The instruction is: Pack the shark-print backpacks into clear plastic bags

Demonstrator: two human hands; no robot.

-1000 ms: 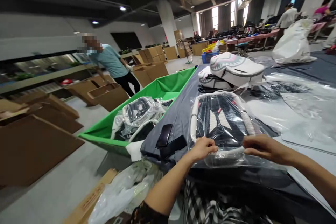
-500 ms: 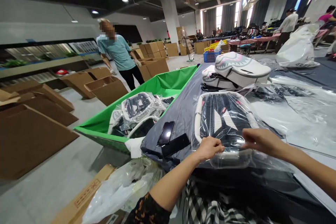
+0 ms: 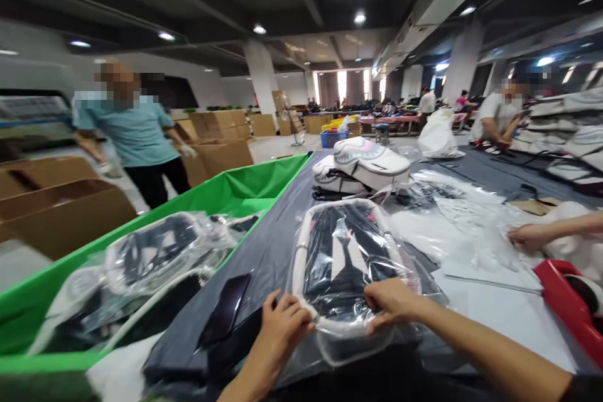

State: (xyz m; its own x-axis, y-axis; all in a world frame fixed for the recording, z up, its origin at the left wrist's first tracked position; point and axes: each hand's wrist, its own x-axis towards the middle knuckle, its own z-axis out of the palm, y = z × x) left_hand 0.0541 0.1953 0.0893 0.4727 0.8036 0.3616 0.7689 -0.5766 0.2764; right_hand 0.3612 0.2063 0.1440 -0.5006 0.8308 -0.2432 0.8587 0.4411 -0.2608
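A dark backpack with white trim (image 3: pixel 346 257) lies inside a clear plastic bag (image 3: pixel 325 345) on the cloth-covered table before me. My left hand (image 3: pixel 287 317) is at the bag's near left corner, its fingers curled over the plastic. At the near right part, my right hand (image 3: pixel 393 303) grips the bag, with thumb and fingers bent against its edge. Two dark phones lie left of the backpack; the farther phone (image 3: pixel 228 304) shows more clearly, and my left arm partly hides the other. The fingertips of both hands are partly lost against the shiny plastic.
A green fabric bin (image 3: pixel 264 179) with bagged backpacks (image 3: pixel 155 245) stands left. White shark-face backpacks (image 3: pixel 372 160) are stacked behind. Clear bags (image 3: pixel 471 220) and a red object (image 3: pixel 570 301) lie right, near another person's hand (image 3: pixel 532 235). A person in blue (image 3: pixel 141 132) stands beyond the bin.
The view has swung right and shifted. Both hands remain at the bag's near edge, with the right hand now closed against it. A second person and another person's hand appear at right.
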